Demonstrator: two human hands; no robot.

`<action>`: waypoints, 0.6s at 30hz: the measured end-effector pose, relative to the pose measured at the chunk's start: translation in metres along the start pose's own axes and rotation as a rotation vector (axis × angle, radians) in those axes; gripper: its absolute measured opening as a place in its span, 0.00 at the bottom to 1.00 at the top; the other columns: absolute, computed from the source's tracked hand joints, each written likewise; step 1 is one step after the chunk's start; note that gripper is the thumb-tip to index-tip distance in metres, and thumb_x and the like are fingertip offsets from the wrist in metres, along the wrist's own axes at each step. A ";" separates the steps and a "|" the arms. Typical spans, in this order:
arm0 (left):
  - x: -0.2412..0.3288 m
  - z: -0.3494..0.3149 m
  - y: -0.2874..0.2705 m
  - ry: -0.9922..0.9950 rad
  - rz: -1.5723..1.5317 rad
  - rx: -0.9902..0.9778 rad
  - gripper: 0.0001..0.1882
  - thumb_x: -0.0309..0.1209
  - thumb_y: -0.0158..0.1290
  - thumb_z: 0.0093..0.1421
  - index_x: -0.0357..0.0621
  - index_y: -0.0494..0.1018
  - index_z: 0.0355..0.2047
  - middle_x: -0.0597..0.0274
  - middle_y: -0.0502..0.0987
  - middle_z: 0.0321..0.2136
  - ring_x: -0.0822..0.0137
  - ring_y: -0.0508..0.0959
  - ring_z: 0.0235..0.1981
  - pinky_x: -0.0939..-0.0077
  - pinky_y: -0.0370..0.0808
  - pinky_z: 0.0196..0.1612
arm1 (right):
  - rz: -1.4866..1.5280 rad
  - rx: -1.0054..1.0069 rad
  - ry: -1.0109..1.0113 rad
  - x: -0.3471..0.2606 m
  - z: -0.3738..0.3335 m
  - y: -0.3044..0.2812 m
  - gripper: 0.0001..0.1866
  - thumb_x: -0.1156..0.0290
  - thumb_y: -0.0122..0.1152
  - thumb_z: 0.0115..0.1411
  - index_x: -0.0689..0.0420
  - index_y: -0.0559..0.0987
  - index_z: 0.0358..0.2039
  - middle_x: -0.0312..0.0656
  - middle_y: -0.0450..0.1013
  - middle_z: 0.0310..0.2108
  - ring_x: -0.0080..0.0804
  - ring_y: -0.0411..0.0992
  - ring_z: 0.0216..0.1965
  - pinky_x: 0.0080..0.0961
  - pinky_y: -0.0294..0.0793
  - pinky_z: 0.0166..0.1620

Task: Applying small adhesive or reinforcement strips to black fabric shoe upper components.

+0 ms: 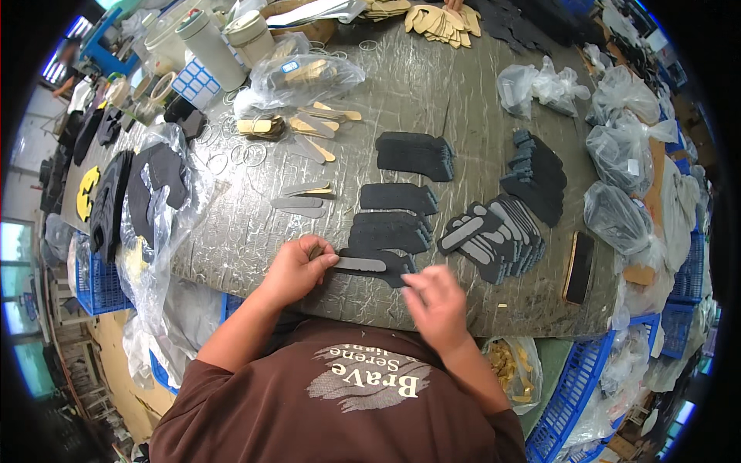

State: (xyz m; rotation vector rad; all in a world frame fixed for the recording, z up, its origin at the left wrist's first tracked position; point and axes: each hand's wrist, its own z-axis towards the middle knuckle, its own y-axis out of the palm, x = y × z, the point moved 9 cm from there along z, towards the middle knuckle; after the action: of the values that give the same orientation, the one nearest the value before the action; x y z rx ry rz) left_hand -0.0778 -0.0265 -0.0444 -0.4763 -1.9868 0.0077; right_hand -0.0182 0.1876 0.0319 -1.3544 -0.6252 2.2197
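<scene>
My left hand (297,268) pinches the left end of a grey strip (363,265), which lies along a black cut fabric piece (396,272) at the near part of the table. By the right end of that piece is my right hand (437,302), its fingers bent and smeared by motion; whether they touch the fabric I cannot tell. Beyond lie stacks of black cut pieces (390,231) with bluish edges. To the right, more black pieces bearing grey strips (502,238) are fanned out. Loose grey strips (299,204), some with tan backing, lie beyond my left hand.
A phone (579,267) lies at the table's right edge, near knotted plastic bags (617,220). Bundles of tan strips (260,127), rings (253,155) and a plastic bag (309,81) lie farther left. Another person's hand (454,4) touches tan pieces (441,25) at the far edge.
</scene>
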 end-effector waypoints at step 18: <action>0.014 0.002 0.009 0.062 0.331 0.050 0.06 0.28 0.56 0.55 0.37 0.75 0.26 0.69 0.70 0.14 0.79 0.69 0.16 0.81 0.66 0.20 | -0.323 -0.186 -0.204 -0.010 -0.012 0.037 0.08 0.75 0.57 0.48 0.59 0.79 0.31 0.34 0.73 0.42 0.28 0.67 0.22 0.27 0.66 0.24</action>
State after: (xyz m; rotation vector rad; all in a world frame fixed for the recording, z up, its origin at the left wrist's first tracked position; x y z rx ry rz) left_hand -0.0819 -0.0127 -0.0358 -0.7588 -1.8233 0.2464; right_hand -0.0088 0.1536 0.0119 -1.0274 -1.0664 2.0866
